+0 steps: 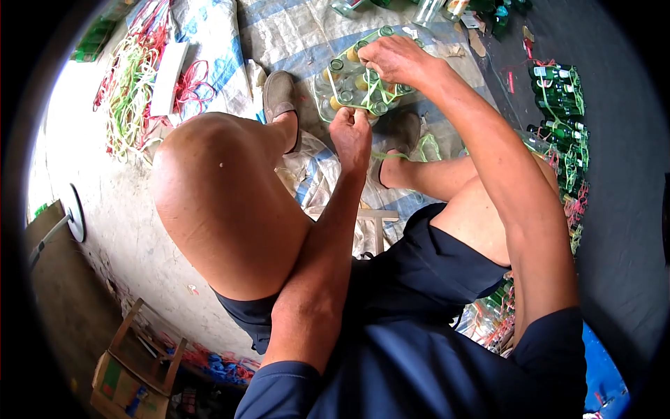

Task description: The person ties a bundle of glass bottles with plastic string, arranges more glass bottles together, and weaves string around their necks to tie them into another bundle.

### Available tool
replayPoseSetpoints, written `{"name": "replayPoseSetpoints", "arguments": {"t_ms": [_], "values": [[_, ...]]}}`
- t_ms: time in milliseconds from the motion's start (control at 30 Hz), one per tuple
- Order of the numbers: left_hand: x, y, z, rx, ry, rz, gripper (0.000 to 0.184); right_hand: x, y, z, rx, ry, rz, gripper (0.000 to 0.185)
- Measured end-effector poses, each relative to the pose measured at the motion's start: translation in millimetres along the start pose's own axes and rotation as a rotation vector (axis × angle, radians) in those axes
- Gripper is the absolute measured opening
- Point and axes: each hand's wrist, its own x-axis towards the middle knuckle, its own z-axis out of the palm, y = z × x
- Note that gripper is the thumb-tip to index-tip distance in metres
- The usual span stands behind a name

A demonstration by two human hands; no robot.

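Note:
Between my feet stands a bundle of clear glass bottles (337, 66), upright and packed together, some with yellowish labels. A light green plastic strap (323, 109) runs around the bundle and crosses over the bottle necks. My left hand (351, 133) is closed at the near edge of the bundle, its fingers pinching the strap beside a bottle mouth. Above the far right side, my right hand (396, 59) is closed, fingers bent down on the strap among the necks. Its fingertips are partly hidden. A loose length of green strap (429, 146) trails by my right foot.
Strapped green bottles (558, 91) line the right side. Red and green straps (136, 91) lie in a heap at upper left beside a white board (169, 78). A striped tarp (279, 35) covers the ground. A wooden stool (377, 222) shows beneath me; a fan-like disc (77, 213) stands left.

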Motion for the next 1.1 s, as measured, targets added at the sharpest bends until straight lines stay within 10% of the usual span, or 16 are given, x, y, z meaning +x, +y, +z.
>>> {"name": "replayPoseSetpoints", "arguments": {"t_ms": [500,667,900,1100], "values": [[7,-2,-19,0.042,0.005,-0.034,0.014,0,5,4,0.440,-0.207,0.290,0.009],[6,-4,-26,0.034,-0.005,-0.001,0.014,-13,21,39,0.300,0.129,0.075,0.013],[11,4,-37,0.086,-0.032,-0.002,0.012,-68,-44,28,0.224,0.118,0.226,0.068],[12,20,-42,0.241,-0.064,0.092,0.014,-80,-81,51,0.224,0.384,0.388,0.065]]}}
